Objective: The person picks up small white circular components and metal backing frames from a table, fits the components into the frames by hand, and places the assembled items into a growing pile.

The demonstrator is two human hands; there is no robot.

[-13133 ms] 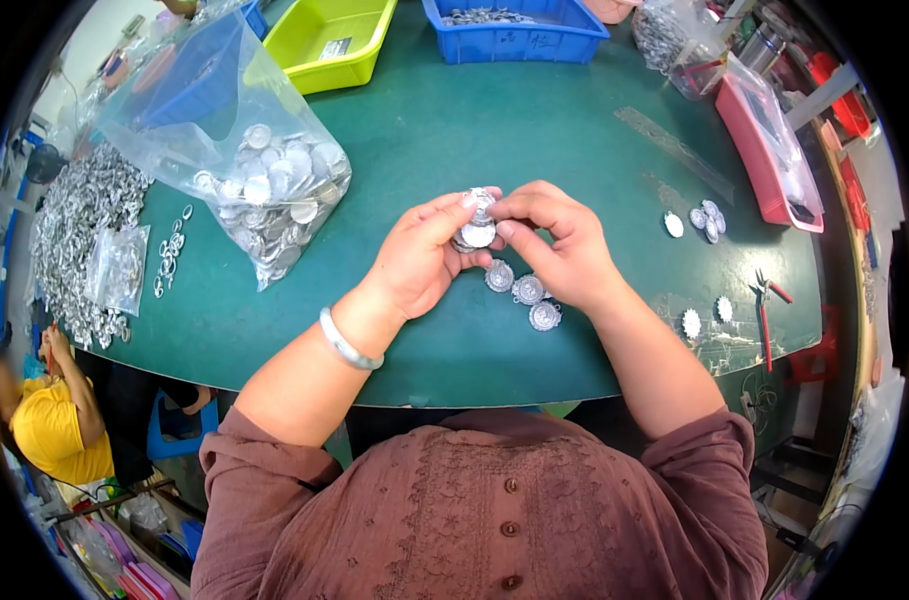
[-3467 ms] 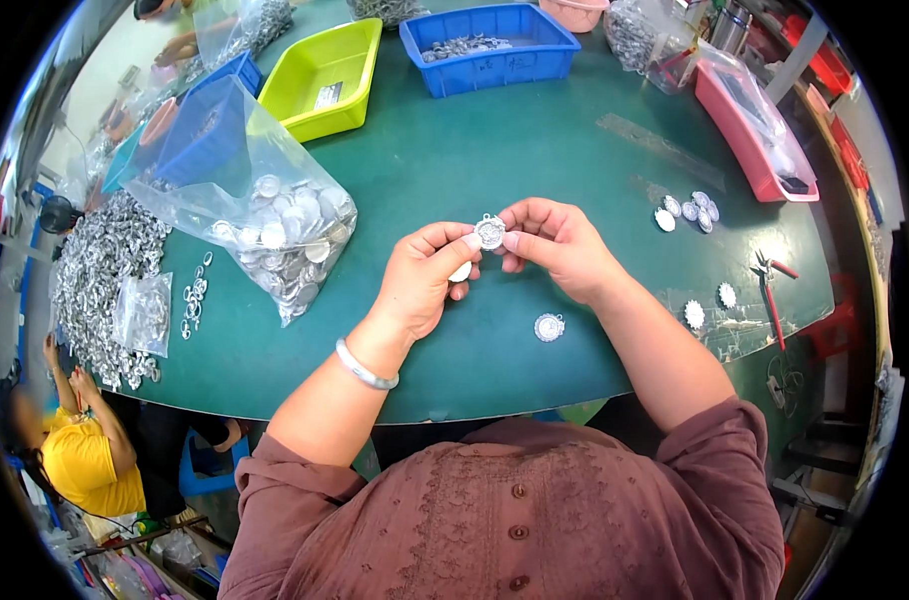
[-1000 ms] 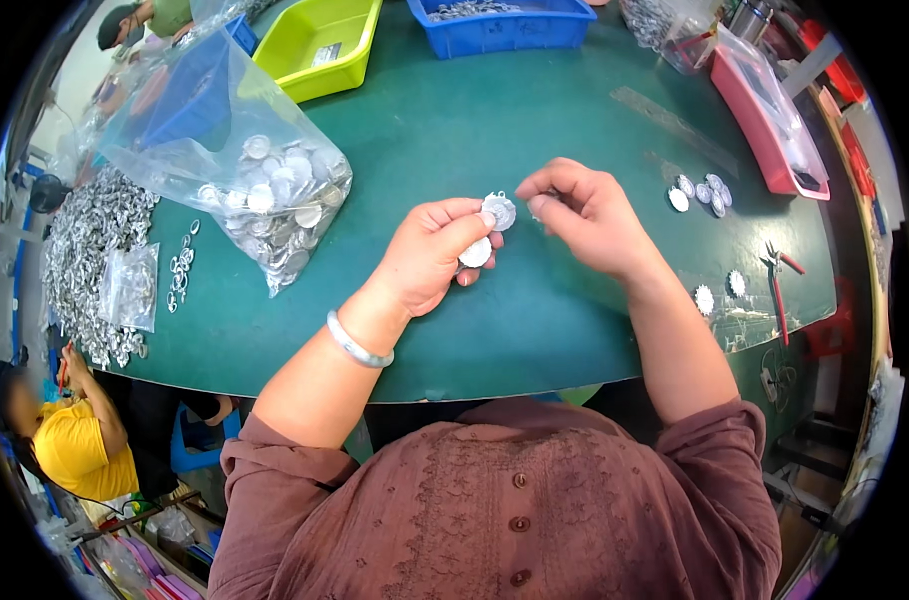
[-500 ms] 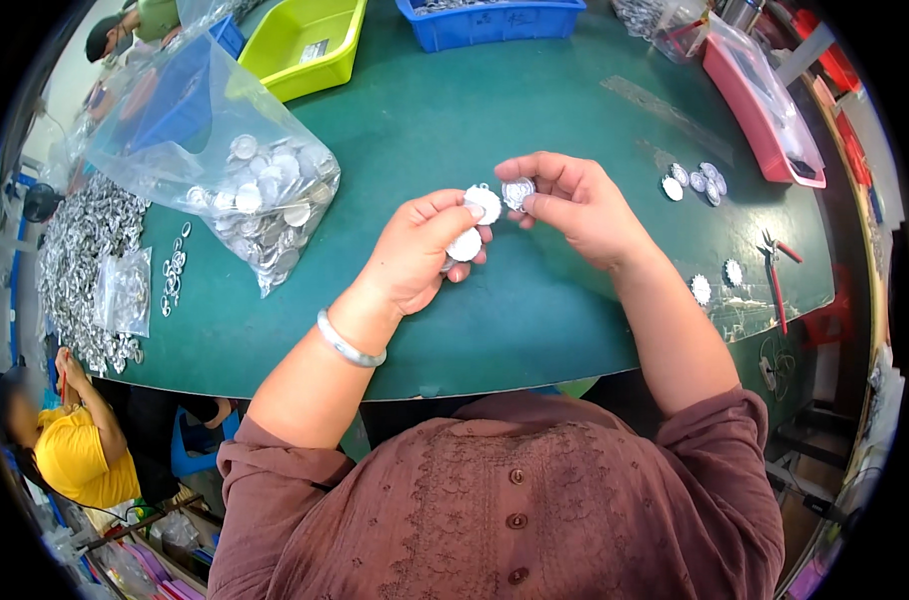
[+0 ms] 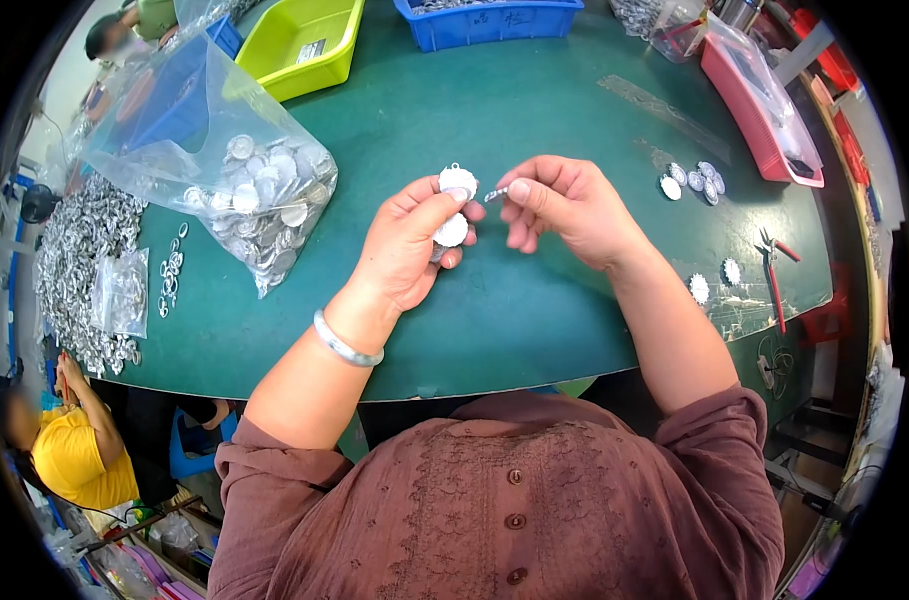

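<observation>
My left hand [image 5: 407,240] is closed round several round silver medallions [image 5: 459,183] with scalloped rims; the topmost has a small loop at its upper edge, under my thumb. A second pale disc [image 5: 451,231] shows lower down between the fingers. In my right hand [image 5: 560,205], thumb and forefinger pinch another silver medallion [image 5: 496,193], turned edge-on and held just right of the left hand's pieces. The two hands are apart, over the middle of the green table.
A clear bag of silver discs [image 5: 275,190] stands left, near a heap of metal parts [image 5: 95,260]. Medallions [image 5: 696,180] and red-handled pliers [image 5: 775,280] lie right. Yellow-green [image 5: 305,45], blue [image 5: 490,28] and pink [image 5: 750,110] bins line the far side. A person in yellow [image 5: 80,450] sits left.
The right hand's medallion has turned from face-up to edge-on. My left hand has shifted slightly left with its medallions, widening the gap between the hands.
</observation>
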